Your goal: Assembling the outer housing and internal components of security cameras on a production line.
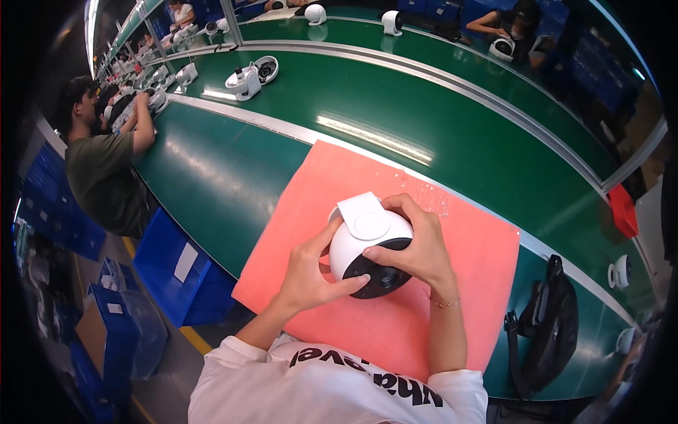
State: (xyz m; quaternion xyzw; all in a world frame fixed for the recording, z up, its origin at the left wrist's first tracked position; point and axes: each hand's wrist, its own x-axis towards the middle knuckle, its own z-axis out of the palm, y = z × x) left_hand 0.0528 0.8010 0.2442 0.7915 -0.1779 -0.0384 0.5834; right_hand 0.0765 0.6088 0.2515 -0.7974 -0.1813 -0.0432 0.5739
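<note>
A round white security camera (pixel 340 249) with a black front panel and a white bracket is held between my two hands over a pink foam mat (pixel 296 212). My left hand (pixel 311 272) wraps round its left side, the thumb on the lower edge of the black panel. Round the right side curls my right hand (pixel 424 244), its thumb lying across the top of the black panel. The bracket points away from me, and the black face is turned toward my body. Whether the camera rests on the mat or hangs just above it, I cannot tell.
Beyond the mat runs a green conveyor (pixel 452 134) carrying several white camera units, with an opened unit (pixel 244 81) at the far left. A black bag (pixel 554 332) lies to the right. Left of me are a blue bin (pixel 169 261) and a seated co-worker (pixel 106 169).
</note>
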